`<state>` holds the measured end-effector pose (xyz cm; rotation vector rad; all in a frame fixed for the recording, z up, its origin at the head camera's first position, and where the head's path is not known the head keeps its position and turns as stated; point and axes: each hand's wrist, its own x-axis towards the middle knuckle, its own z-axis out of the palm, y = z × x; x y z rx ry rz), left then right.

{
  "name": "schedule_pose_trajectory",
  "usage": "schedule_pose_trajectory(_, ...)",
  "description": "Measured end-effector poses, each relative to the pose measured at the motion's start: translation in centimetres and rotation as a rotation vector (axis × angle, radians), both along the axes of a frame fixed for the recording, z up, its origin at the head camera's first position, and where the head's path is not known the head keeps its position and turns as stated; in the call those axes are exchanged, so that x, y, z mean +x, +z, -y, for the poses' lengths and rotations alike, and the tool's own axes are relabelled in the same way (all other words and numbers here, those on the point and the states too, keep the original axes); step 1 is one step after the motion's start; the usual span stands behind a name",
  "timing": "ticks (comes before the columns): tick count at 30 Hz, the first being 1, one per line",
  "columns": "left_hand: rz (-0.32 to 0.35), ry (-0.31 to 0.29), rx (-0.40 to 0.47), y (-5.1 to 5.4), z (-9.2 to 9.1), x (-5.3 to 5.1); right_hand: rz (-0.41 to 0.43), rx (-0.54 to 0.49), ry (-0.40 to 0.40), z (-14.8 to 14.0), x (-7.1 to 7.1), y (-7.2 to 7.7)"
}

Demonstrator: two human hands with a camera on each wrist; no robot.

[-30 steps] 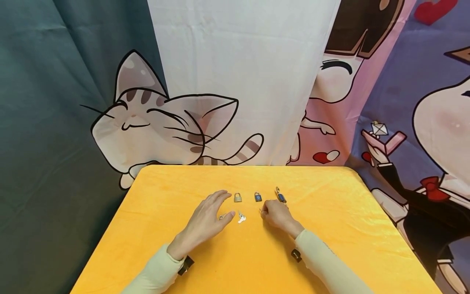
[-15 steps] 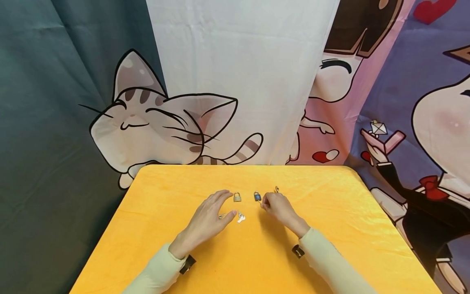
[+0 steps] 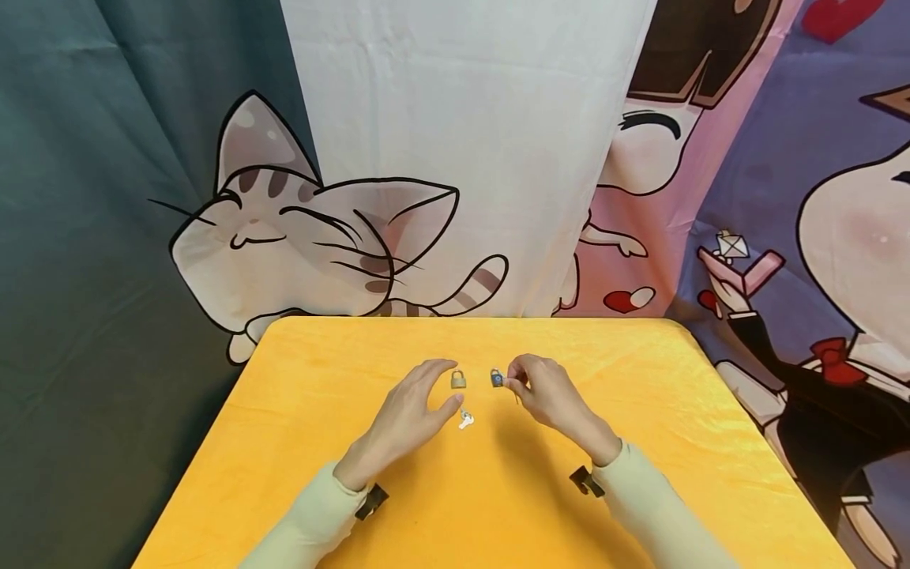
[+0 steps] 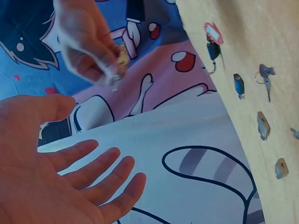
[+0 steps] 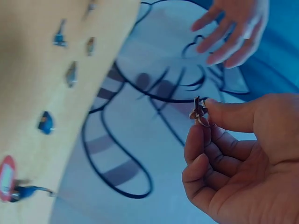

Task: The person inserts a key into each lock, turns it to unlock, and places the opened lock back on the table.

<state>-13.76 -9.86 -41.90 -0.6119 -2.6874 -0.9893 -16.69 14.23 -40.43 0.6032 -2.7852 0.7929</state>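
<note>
My right hand (image 3: 558, 399) (image 5: 252, 149) pinches a ring with small keys (image 5: 198, 111) between thumb and fingers, held up off the table. Just left of its fingertips in the head view is a blue padlock (image 3: 497, 378). My left hand (image 3: 401, 415) (image 4: 60, 163) has its fingers spread and holds nothing; a brass padlock (image 3: 458, 380) stands out beyond its fingertips. Silver keys (image 3: 465, 419) lie nearer, to the right of the left thumb. In the left wrist view, keys (image 4: 267, 77) lie beside the blue padlock (image 4: 238, 86).
The wrist views show two brass-coloured padlocks (image 4: 263, 126) (image 4: 281, 169) in a row, and a red-rimmed tag (image 4: 214, 33) (image 5: 6, 177) with a dark blue piece and a hook. A yellow cloth (image 3: 455, 506) covers the table; printed curtains hang behind it.
My right hand has risen and moved away from me, lifting the keys it pinches. The left hand keeps its spread pose and has shifted slightly right and forward.
</note>
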Motion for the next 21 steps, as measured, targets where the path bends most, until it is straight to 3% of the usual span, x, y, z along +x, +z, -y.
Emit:
schedule_pose_trajectory(8,-0.011,-0.019,0.067,0.5,-0.7,-0.3,-0.091,-0.025,0.026,0.0,1.6,2.6)
schedule_pose_trajectory(21,-0.081,-0.152,0.303,1.8,-2.0,0.4,-0.181,-0.063,0.141,0.8,4.1,4.4)
